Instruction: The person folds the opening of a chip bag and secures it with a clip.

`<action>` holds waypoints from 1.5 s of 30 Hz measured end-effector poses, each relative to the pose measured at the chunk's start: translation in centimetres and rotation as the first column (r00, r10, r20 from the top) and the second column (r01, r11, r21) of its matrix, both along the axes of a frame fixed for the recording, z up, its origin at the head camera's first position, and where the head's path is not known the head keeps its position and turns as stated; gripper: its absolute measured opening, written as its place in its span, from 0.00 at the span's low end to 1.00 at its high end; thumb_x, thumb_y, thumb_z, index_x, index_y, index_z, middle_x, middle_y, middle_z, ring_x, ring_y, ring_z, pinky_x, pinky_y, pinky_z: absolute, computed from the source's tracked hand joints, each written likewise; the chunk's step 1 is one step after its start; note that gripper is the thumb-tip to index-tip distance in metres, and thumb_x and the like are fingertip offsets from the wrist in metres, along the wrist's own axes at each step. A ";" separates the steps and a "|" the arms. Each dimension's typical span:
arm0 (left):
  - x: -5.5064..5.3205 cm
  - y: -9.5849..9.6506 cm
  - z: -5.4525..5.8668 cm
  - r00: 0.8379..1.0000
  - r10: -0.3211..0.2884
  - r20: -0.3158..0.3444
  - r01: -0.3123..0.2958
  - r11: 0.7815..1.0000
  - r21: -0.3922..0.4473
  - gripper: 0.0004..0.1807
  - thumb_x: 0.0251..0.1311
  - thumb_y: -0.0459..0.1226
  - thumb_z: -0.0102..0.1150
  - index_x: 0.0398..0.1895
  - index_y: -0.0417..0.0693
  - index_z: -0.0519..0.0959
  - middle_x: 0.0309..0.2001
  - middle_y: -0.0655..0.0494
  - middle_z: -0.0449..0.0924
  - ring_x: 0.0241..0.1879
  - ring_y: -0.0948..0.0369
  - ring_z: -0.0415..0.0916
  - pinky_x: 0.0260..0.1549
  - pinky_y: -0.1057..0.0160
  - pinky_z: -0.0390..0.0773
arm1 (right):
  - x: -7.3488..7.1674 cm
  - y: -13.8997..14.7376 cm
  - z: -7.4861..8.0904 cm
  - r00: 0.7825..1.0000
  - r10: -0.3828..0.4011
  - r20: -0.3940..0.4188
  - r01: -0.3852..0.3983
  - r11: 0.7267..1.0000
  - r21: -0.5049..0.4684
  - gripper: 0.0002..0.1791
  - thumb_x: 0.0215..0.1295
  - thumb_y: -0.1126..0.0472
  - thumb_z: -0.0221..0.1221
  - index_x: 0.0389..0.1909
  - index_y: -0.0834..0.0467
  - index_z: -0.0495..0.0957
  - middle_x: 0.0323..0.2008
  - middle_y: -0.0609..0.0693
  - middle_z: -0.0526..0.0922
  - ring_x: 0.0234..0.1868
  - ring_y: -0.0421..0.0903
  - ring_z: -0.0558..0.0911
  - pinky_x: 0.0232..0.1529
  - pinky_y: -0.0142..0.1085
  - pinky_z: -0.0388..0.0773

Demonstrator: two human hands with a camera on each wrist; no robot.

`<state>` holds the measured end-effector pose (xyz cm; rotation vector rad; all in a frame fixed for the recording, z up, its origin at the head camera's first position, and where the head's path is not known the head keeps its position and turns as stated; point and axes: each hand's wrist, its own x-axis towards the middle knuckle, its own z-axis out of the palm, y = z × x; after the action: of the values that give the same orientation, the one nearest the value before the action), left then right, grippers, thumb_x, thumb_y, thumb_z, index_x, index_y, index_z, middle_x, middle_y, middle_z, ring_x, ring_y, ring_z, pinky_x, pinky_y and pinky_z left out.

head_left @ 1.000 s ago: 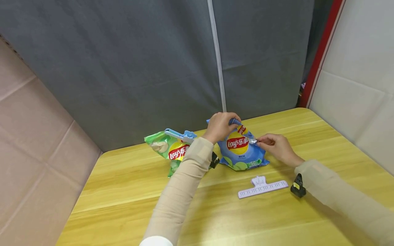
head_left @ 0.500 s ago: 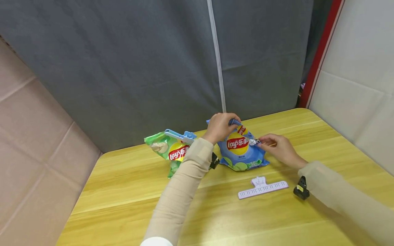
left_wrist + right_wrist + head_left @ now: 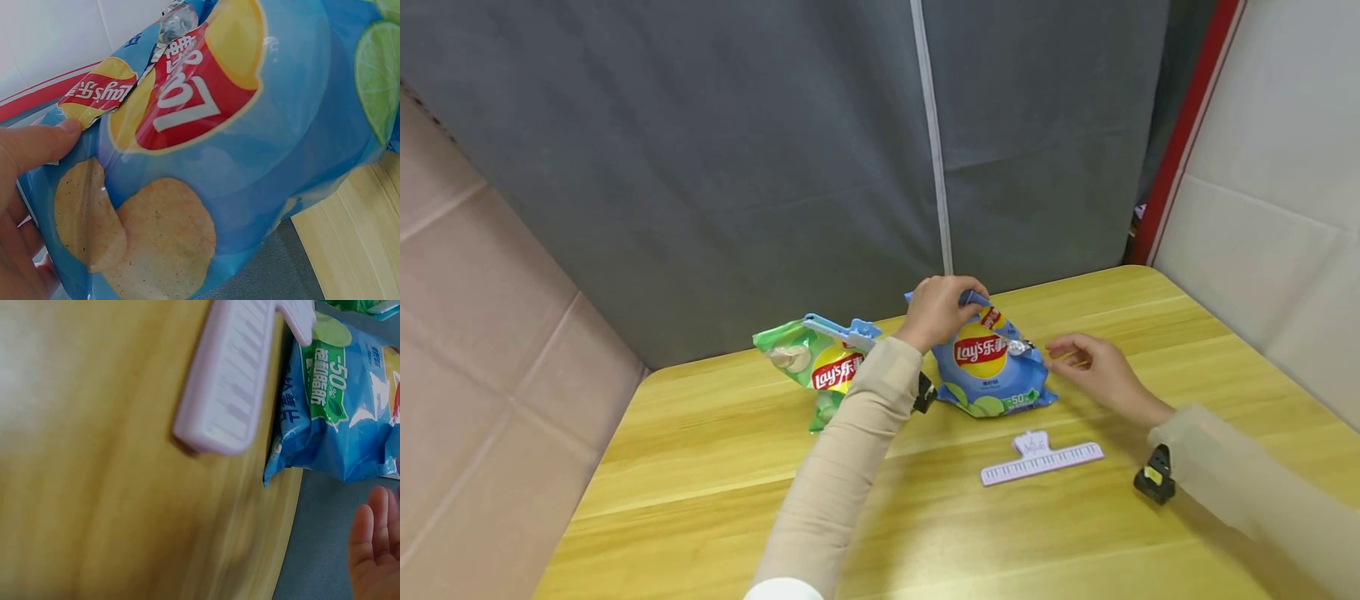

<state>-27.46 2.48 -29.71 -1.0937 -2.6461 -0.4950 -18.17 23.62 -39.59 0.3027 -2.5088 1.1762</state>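
A blue bag of potato chips [image 3: 988, 379] stands on the table, its torn top folded over with silver lining showing at the right corner. My left hand [image 3: 936, 310] pinches the folded top; in the left wrist view the thumb [image 3: 47, 145] presses the front and the other fingers lie behind the bag. Just right of the bag, my right hand [image 3: 1093, 367] is apart from it, fingers loosely bent and holding nothing. A pale purple bag clip [image 3: 1041, 458] with a piano-key pattern lies in front of the bag, and its bar shows large in the right wrist view.
Left of the blue bag sits a green bag of chips [image 3: 793, 354] with a light blue clip [image 3: 842, 331] across its top, partly behind the left forearm. A grey curtain [image 3: 775, 167] hangs along the back edge of the wooden table [image 3: 700, 483].
My right hand has let go of the bag's silver torn corner and moved right, toward the front. The left hand stays on the folded top.
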 end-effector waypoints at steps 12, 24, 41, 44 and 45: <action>0.2 0.1 0.2 1.000 0.007 -0.005 -0.007 1.000 -0.013 0.09 0.54 0.42 0.58 0.38 0.57 0.81 0.36 0.64 0.81 0.31 0.68 0.75 0.32 0.71 0.69 | 1.6 0.1 -1.1 0.973 0.137 0.184 -0.138 0.990 -0.006 0.03 0.56 0.66 0.59 0.31 0.60 0.79 0.30 0.50 0.80 0.29 0.38 0.74 0.31 0.31 0.73; 0.2 0.0 0.4 1.000 0.020 0.008 -0.020 1.000 -0.008 0.09 0.54 0.42 0.59 0.39 0.56 0.81 0.37 0.64 0.80 0.33 0.67 0.75 0.34 0.70 0.69 | 1.8 -0.6 -2.2 0.890 0.383 0.249 -0.385 0.922 -0.045 0.08 0.56 0.62 0.59 0.34 0.63 0.78 0.28 0.45 0.78 0.27 0.37 0.72 0.28 0.30 0.72; 0.1 0.0 0.1 1.000 0.021 0.021 -0.021 1.000 -0.006 0.09 0.54 0.42 0.58 0.39 0.57 0.81 0.37 0.64 0.80 0.32 0.66 0.75 0.33 0.70 0.70 | 1.8 -1.8 -1.9 0.832 0.431 0.349 -0.494 0.863 0.111 0.09 0.51 0.55 0.63 0.30 0.55 0.78 0.26 0.40 0.74 0.26 0.36 0.69 0.26 0.28 0.70; 0.1 0.0 0.1 1.000 0.022 0.017 -0.022 1.000 -0.010 0.09 0.54 0.42 0.58 0.39 0.57 0.81 0.37 0.64 0.80 0.32 0.67 0.75 0.33 0.70 0.70 | 1.8 -1.8 -2.0 0.834 0.421 0.356 -0.490 0.862 0.129 0.08 0.50 0.55 0.63 0.29 0.53 0.77 0.24 0.40 0.72 0.25 0.35 0.68 0.25 0.28 0.68; 0.1 0.0 0.1 1.000 0.022 0.016 -0.022 1.000 -0.011 0.09 0.54 0.42 0.58 0.39 0.57 0.81 0.37 0.64 0.80 0.32 0.66 0.75 0.33 0.70 0.70 | 1.8 -1.8 -2.1 0.834 0.418 0.360 -0.489 0.862 0.131 0.08 0.50 0.54 0.64 0.28 0.53 0.76 0.24 0.39 0.72 0.25 0.35 0.68 0.25 0.28 0.68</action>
<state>-27.37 2.51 -29.65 -1.0665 -2.6745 -0.4877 -16.38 21.79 -41.65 0.8817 -2.9652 1.1895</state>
